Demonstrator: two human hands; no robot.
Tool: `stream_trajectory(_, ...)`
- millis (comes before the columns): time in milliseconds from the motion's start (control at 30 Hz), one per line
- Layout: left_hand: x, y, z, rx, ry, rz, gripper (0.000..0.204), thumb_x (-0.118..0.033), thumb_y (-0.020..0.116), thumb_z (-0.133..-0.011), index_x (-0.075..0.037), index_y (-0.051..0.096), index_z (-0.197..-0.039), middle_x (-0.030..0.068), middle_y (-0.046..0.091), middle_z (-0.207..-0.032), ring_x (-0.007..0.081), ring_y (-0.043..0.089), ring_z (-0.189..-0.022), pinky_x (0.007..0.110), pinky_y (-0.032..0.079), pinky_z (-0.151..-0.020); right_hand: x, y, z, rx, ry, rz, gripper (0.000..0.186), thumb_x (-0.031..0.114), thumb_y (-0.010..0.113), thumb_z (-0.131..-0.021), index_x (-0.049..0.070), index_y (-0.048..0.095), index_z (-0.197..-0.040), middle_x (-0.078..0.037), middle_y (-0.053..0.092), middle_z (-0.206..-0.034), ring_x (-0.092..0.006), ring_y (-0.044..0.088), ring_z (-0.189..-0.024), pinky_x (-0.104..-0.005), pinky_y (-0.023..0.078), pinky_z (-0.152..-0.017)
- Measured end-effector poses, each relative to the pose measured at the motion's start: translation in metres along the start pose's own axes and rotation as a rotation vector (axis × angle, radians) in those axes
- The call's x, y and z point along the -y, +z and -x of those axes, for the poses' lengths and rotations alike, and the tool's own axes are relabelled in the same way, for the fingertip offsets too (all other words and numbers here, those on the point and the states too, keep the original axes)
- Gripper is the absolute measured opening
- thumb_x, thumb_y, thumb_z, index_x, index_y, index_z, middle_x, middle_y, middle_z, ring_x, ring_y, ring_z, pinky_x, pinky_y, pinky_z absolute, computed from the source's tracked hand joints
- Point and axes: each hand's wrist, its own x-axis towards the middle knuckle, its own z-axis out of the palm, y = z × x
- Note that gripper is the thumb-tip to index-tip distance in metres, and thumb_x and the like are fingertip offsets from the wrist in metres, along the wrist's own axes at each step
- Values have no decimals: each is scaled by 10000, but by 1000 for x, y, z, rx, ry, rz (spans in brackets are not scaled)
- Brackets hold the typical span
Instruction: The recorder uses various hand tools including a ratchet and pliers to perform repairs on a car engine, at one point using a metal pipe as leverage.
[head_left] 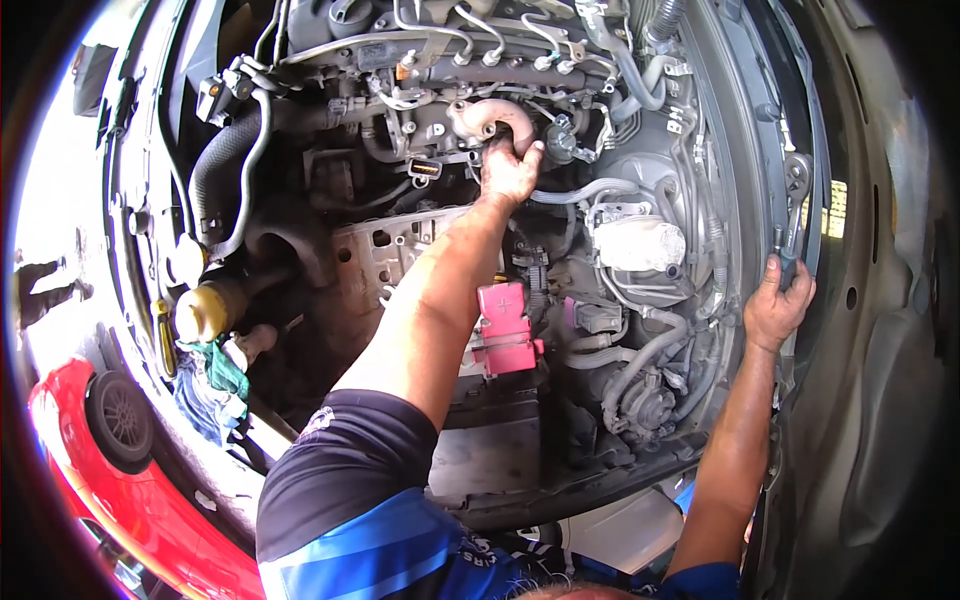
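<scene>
My left hand (512, 178) reaches across to the middle of the engine. Its fingers are curled at the lower end of a curved, rust-toned metal pipe (508, 114), with the thumb against it; the fingertips are partly hidden behind the pipe. Far to the right, my right hand (778, 308) pinches the handle end of a ratchet (797, 190). The ratchet lies along the ledge at the edge of the engine bay, its round head pointing away from me.
A pink-red plastic cover (506, 325) lies below my left forearm. Beside it is a pale-topped reservoir (640, 245). At left are a yellow cap (202, 315), a yellow-handled tool (162, 335) and a green cloth (226, 375). A red car (150, 500) stands beyond.
</scene>
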Motion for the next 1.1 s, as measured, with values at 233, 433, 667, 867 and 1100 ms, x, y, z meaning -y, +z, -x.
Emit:
stream_trajectory(233, -21, -11, -11, 157, -362, 468, 534, -345, 456, -896, 58, 637, -1196, 278, 643, -1232, 378, 581, -1221, 421, 432, -1026, -4, -1, 0, -5, 1, 13, 370, 276, 730, -910, -31, 601, -1070, -175, 630, -999, -370, 578, -981, -481, 463, -868)
stream_trajectory(433, -44, -9, -29, 206, -526, 732, 450, -332, 487, -919, 19, 694, -1110, 203, 680, -1175, 322, 640, -1078, 416, 487, -940, -8, -6, 1, -9, 11, 31, 376, 274, 734, -909, -35, 600, -1077, -182, 627, -1017, -370, 580, -981, -480, 470, -864)
stream_trajectory(667, -21, -27, -54, 334, -317, 656, 391, -282, 503, -912, 8, 707, -1075, 175, 689, -1125, 286, 645, -1030, 400, 496, -904, 4, 6, 3, 21, 87, -47, 388, 273, 741, -905, -39, 615, -1098, -180, 619, -1040, -360, 584, -999, -469, 476, -880)
stream_trajectory(867, 4, -34, 31, 335, -228, 497, 342, -239, 516, -905, -2, 718, -1046, 150, 697, -1082, 254, 649, -989, 386, 504, -872, -52, -16, 5, -5, 80, 218, 425, 336, 734, -916, -28, 638, -1112, -198, 638, -1043, -339, 622, -981, -413, 499, -893)
stream_trajectory(1100, 61, 48, -108, 330, -194, 226, 289, -190, 532, -898, -13, 731, -1011, 122, 706, -1032, 218, 654, -941, 369, 513, -836, -60, 2, 2, 75, 131, 129, 510, 379, 723, -924, -72, 647, -1151, -231, 674, -1140, -331, 638, -1105, -379, 493, -978)
